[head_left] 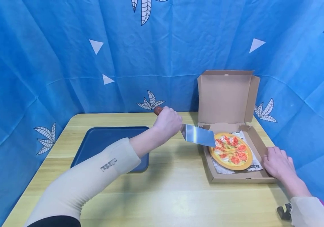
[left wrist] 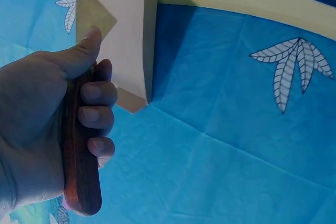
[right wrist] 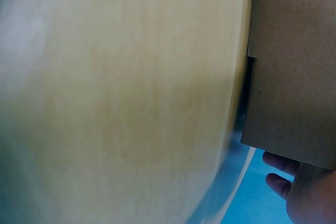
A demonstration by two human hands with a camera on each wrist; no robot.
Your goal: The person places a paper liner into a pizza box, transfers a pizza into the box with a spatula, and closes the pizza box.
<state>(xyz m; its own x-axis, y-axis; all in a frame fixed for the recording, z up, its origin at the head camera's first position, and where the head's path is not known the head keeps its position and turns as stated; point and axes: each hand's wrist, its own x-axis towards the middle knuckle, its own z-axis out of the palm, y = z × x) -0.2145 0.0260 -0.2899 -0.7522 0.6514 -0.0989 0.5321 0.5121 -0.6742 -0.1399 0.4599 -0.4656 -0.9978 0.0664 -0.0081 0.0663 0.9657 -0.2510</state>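
Observation:
My left hand point(head_left: 168, 122) grips the reddish-brown handle point(left wrist: 81, 156) of a metal spatula point(head_left: 199, 136), thumb laid along its top in the left wrist view. The flat blade slants down to the right, its front edge overlapping the left rim of a round pizza point(head_left: 231, 152) in the head view. Tomato-like red pieces and a tan crust show on the pizza. It lies on printed paper point(head_left: 256, 165) inside an open cardboard pizza box point(head_left: 227, 101), lid upright at the back. My right hand point(head_left: 279, 162) holds the box's right side wall, fingers partly hidden by cardboard.
A dark blue tray point(head_left: 105, 138) lies on the left of the light wooden table point(head_left: 173, 198), partly covered by my left forearm. Blue patterned cloth point(head_left: 170, 56) hangs behind and beside the table. A small black object point(head_left: 284, 212) is near my right sleeve.

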